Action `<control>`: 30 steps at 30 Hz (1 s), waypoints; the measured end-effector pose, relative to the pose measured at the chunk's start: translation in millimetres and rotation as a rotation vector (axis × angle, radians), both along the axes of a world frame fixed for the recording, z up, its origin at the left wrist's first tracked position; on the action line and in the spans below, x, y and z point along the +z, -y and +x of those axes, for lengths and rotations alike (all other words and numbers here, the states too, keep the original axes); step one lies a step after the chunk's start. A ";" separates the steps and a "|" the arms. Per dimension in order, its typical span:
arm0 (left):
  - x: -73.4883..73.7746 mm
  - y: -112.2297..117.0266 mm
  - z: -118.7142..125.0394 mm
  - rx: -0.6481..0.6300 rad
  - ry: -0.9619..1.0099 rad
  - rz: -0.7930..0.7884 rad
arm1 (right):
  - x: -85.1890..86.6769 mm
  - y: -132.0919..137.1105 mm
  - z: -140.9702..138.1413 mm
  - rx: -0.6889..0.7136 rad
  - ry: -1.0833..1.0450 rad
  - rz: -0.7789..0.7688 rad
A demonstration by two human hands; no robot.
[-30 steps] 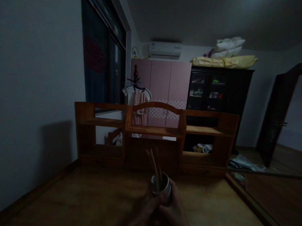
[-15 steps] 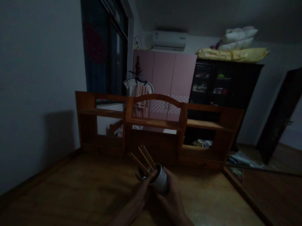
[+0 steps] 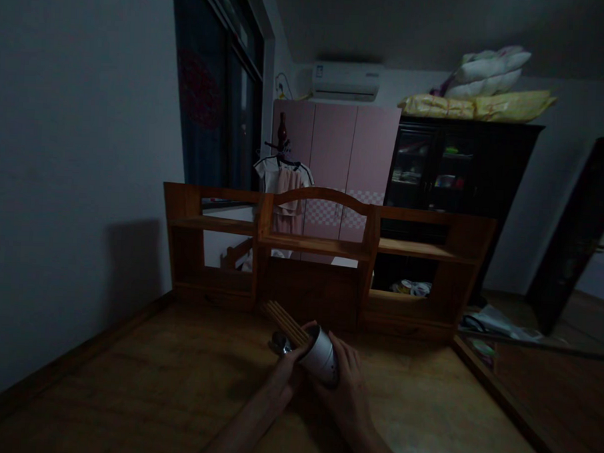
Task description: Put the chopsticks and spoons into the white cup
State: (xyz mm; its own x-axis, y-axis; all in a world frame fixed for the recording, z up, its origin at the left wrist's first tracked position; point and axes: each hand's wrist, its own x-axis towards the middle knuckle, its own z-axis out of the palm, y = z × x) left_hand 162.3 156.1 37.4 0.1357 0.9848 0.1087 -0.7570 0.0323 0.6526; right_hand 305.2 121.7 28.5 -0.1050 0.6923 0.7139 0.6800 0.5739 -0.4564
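A round metal holder (image 3: 322, 357) is tipped over toward the left, low above the wooden desk (image 3: 149, 393). My right hand (image 3: 348, 385) is wrapped round its body. My left hand (image 3: 288, 373) is closed at its mouth, touching the rim. A bundle of wooden chopsticks (image 3: 284, 321) sticks out of the mouth toward the upper left. A dark metal utensil (image 3: 278, 344) also pokes out just under them. The room is dim.
A wooden desktop shelf (image 3: 325, 251) stands along the far edge of the desk. A wall and a dark window (image 3: 217, 109) are on the left. Behind are a pink wardrobe (image 3: 335, 161), a dark cabinet (image 3: 459, 173) with bedding on top, and an open door (image 3: 577, 232).
The holder went from upright to lying tilted toward the left. The chopsticks now point low and left instead of up. Both hands stayed on it and shifted a little forward.
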 end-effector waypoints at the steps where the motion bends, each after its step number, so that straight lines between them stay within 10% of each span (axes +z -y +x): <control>1: 0.0 -0.8 0.0 0.002 0.010 -0.008 | -0.2 -0.8 0.4 -0.013 0.006 0.011; 22: -11.3 -12.7 -19.4 -0.079 0.252 -0.296 | 16.5 -24.1 42.2 -0.037 0.608 0.241; 30: -21.0 -19.1 -28.9 -0.050 0.350 -0.311 | 18.0 -28.0 52.0 -0.021 0.512 0.177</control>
State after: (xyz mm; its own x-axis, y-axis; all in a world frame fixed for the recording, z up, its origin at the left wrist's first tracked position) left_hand 133.4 175.3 16.4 0.1920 0.9710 -0.1426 -0.9224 0.2281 0.3116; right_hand 357.2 149.7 46.5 -0.4578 0.5717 0.6809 0.8022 0.5957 0.0391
